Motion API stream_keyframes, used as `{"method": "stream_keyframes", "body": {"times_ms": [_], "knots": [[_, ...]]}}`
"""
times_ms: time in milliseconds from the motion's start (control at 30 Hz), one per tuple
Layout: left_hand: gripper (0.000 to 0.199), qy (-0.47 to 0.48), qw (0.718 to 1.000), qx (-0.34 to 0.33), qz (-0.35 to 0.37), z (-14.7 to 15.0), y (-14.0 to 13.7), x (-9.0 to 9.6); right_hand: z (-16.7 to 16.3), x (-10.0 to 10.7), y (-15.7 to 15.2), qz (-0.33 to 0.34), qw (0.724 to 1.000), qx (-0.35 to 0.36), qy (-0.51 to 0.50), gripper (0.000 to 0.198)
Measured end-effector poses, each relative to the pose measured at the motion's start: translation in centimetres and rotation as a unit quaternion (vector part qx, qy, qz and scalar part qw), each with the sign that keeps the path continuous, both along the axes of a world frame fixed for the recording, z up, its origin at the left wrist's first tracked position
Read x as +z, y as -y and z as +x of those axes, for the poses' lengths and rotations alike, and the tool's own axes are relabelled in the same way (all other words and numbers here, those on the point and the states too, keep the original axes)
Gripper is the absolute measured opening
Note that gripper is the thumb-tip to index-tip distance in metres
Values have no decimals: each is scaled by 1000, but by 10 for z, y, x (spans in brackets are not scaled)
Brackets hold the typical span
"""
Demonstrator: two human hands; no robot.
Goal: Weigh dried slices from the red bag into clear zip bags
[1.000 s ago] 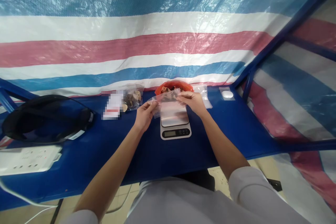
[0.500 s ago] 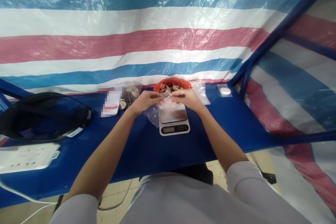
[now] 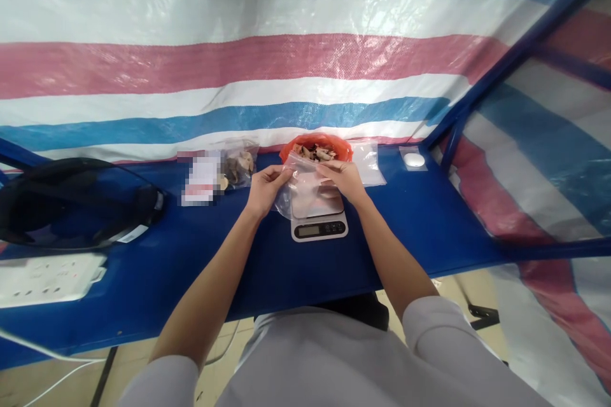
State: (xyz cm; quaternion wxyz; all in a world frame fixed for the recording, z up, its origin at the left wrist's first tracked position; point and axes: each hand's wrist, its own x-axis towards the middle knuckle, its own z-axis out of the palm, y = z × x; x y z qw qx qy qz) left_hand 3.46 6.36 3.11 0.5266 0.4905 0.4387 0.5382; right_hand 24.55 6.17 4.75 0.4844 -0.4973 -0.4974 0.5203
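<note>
Between my two hands a clear plastic bag (image 3: 300, 179) is stretched by its top edge. My left hand (image 3: 268, 186) pinches its left corner, and my right hand (image 3: 344, 179) grips the right side of the same edge. Below the bag is a white kitchen scale (image 3: 319, 230) with a metal plate and a dark display; the bag covers part of the plate. Just behind the hands sits a red plastic bag (image 3: 344, 149), opened like a bowl, with dried brownish pieces (image 3: 321, 152) in it.
Left of the hands lie a clear bag of dried slices (image 3: 240, 168) and a blurred-out white item (image 3: 203, 179). Flat clear bags (image 3: 370, 164) and a small white object (image 3: 414, 160) are to the right. A black headset-like object (image 3: 81, 203) and a power strip (image 3: 50, 280) occupy the left.
The crumpled clear bag has been spread out and flattened between my hands, its top edge now showing straight. The view has shifted slightly.
</note>
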Motion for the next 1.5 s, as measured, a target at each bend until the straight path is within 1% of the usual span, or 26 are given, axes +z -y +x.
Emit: {"method": "stream_keyframes", "body": {"times_ms": [100, 200, 267, 367, 433, 533, 633, 733, 833, 967, 1033, 1100, 1200, 1267, 1333, 1400, 1500], "knots": [[48, -9, 1000, -5, -16, 1, 4, 2, -1, -2, -3, 11, 1000, 2, -6, 34], [51, -29, 998, -50, -30, -1, 5, 10, 0, -6, -5, 30, 999, 24, -3, 34], [49, -44, 997, -66, -25, -1, 4, 16, 0, -8, -7, 41, 998, 42, 8, 36], [44, -62, 997, -55, 1, 1, 0, 20, 1, -10, -9, 53, 997, 48, 19, 41], [41, -61, 997, -42, 11, 4, -3, 18, 2, -9, -10, 55, 997, 42, 19, 41], [36, -33, 999, -15, 14, 12, -5, 11, 5, -8, -10, 51, 998, 35, 8, 39], [32, 4, 1000, -12, 19, 21, -5, 7, 12, -5, -10, 49, 998, 32, -1, 38], [30, 32, 999, -18, 19, 32, -4, 10, 22, 1, -9, 50, 998, 31, -7, 40], [30, 42, 999, -10, 16, 45, -5, 15, 35, 10, -7, 43, 999, 30, -10, 40], [29, 0, 999, -12, 36, 64, -10, 20, 58, 19, -7, 39, 999, 22, 0, 41], [29, -48, 997, -6, 53, 73, -13, 21, 72, 20, -9, 38, 999, 17, 9, 42], [27, -109, 990, 7, 86, 81, -15, 21, 88, 20, -13, 38, 999, 7, 18, 43], [24, -192, 968, 30, 161, 93, -15, 20, 115, 18, -23, 38, 999, -16, 27, 43], [22, -247, 939, 39, 234, 101, -12, 18, 132, 17, -32, 28, 999, -25, 31, 44], [19, -307, 896, 32, 318, 111, -10, 15, 147, 16, -42, 10, 999, -30, 28, 45], [18, -364, 844, 13, 393, 123, -7, 12, 157, 15, -53, -7, 999, -38, 24, 44], [20, -450, 767, -44, 456, 140, -4, 7, 167, 12, -68, -25, 998, -51, 28, 37]]}}
